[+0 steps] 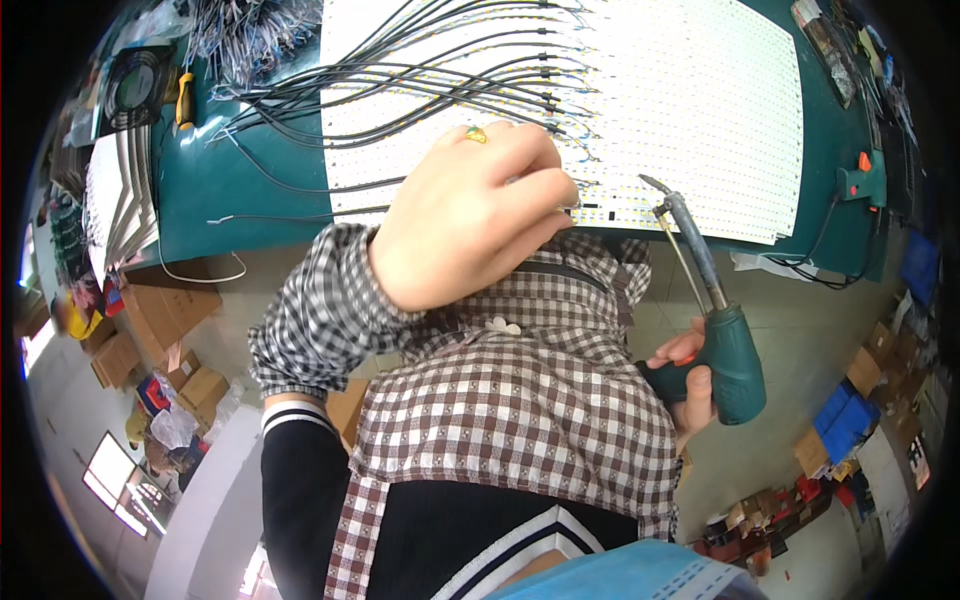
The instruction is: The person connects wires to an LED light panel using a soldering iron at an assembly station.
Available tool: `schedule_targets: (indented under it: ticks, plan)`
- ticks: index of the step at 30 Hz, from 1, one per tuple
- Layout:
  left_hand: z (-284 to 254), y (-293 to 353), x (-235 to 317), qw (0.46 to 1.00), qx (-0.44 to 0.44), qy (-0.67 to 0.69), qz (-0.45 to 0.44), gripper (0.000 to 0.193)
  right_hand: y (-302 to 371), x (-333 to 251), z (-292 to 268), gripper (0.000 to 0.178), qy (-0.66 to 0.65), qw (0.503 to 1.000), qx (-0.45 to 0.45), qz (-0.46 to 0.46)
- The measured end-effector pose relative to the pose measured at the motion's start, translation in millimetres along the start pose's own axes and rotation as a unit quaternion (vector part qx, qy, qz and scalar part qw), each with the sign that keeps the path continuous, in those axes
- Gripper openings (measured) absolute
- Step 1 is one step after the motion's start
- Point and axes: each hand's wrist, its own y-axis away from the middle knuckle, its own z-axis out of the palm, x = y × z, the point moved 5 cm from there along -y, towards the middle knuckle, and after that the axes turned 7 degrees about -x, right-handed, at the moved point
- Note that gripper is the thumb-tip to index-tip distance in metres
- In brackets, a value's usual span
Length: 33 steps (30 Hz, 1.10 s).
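Observation:
Over the near edge of a white circuit-board panel [700, 130] is my left hand [480, 205], its fingers bent and pressed together. What lies between the fingertips is hidden, though a black cable [350, 213] runs in beneath the hand from the left. My right hand [695, 395] grips the handle of a green soldering gun [735, 365] at the right, in front of the table edge. The gun's metal tip points up and left, close to the panel's near edge and apart from my left hand. Several black cables [400, 75] lie across the panel, their thin coloured wire ends near its middle.
A second green tool [862, 183] with a cord lies at the table's right end. On the left are a yellow-handled screwdriver [185, 100], a black fan [138, 85], stacked white panels [120, 195] and a wire bundle [250, 35]. Cardboard boxes [170, 310] stand on the floor.

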Motion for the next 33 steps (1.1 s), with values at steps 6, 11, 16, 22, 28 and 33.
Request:
schedule_targets:
  ticks: [6,11,16,22,28,33]
  plan:
    - [15,7,-2,0.999,-0.039,-0.030,-0.006,0.017,0,0,-5,0.059,-0.002,0.998,-0.014,-0.057]
    - [18,6,0,0.994,-0.007,0.065,-0.092,0.017,7,4,-8,0.061,-0.022,0.999,0.004,-0.050]
    - [25,6,1,0.988,0.015,0.117,-0.099,0.011,7,6,-10,0.060,-0.027,0.998,0.009,-0.058]
    - [32,5,0,0.969,0.077,0.174,-0.158,0.007,8,9,-13,0.059,-0.029,0.998,0.008,-0.061]
    - [31,-2,-4,0.982,0.067,0.115,-0.137,0.008,11,8,-11,0.059,-0.021,0.997,0.020,-0.066]
    - [37,0,-16,0.945,0.064,0.260,-0.187,0.008,14,12,-11,0.059,-0.027,0.998,0.031,-0.046]
